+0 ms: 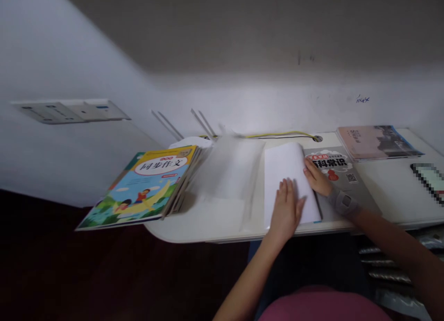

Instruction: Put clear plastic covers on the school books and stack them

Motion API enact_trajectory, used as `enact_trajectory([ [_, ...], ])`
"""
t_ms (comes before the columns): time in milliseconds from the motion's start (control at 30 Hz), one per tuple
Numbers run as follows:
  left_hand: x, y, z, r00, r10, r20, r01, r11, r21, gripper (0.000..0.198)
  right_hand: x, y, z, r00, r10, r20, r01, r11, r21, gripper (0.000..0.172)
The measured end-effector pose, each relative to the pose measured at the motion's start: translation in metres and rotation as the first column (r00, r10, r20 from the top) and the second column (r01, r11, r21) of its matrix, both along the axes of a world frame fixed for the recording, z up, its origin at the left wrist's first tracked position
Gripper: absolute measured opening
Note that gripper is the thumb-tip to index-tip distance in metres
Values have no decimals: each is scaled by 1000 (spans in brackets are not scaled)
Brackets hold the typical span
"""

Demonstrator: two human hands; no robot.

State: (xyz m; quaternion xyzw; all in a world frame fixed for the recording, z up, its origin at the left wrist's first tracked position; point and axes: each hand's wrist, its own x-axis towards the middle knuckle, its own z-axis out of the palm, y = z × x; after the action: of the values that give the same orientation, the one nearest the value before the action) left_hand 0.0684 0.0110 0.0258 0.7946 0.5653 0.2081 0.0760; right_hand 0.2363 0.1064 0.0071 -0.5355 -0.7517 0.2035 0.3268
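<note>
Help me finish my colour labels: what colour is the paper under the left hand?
White; the paper under the left hand shows best in the head view.

Left of the white rectangular paper (277, 168), the yellow-and-blue illustrated paperback (145, 189) reads "同步作文"; right of it, the flat grey paper book cover (360, 189) shows red "本里的" above black "科常识".

White page (281, 166), grey cover (352, 189) lettered red and black, blue and yellow book (145, 187).
</note>
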Motion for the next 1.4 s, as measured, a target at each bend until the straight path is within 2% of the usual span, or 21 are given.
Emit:
enact_trajectory([
  [100, 31, 4, 4, 998, -43, 41, 47, 993, -105, 70, 10, -2, -4, 998, 39, 48, -41, 999, 26, 58],
  [233, 48, 8, -3, 996, -13, -90, -1, 987, -158, 75, 11, -4, -8, 989, 46, 141, -54, 997, 53, 59],
  [467, 35, 5, -18, 958, 56, -283, -76, 995, -62, 76, 5, -8, -8, 932, 26, 361, -49, 997, 54, 59],
  [700, 36, 2, -23, 940, 96, -328, -97, 995, 12, 77, 1, -11, -2, 876, 29, 482, -35, 999, 3, 60],
  [900, 25, 6, -17, 934, 94, -345, -106, 994, -15, 83, -1, -13, 1, 867, 21, 499, -30, 1000, 9, 62],
  [1067, 20, 2, -11, 926, 83, -368, -81, 996, 21, 81, 0, -15, 2, 860, 80, 503, -88, 996, -7, 64],
  [1267, 27, -10, -12, 922, 90, -375, -68, 995, 71, 79, 0, -15, 5, 872, 91, 480, -93, 995, -19, 61],
  [1400, 25, -11, -13, 926, 102, -362, -83, 994, 66, 80, -1, -16, 6, 850, 91, 518, -96, 995, -16, 62],
])
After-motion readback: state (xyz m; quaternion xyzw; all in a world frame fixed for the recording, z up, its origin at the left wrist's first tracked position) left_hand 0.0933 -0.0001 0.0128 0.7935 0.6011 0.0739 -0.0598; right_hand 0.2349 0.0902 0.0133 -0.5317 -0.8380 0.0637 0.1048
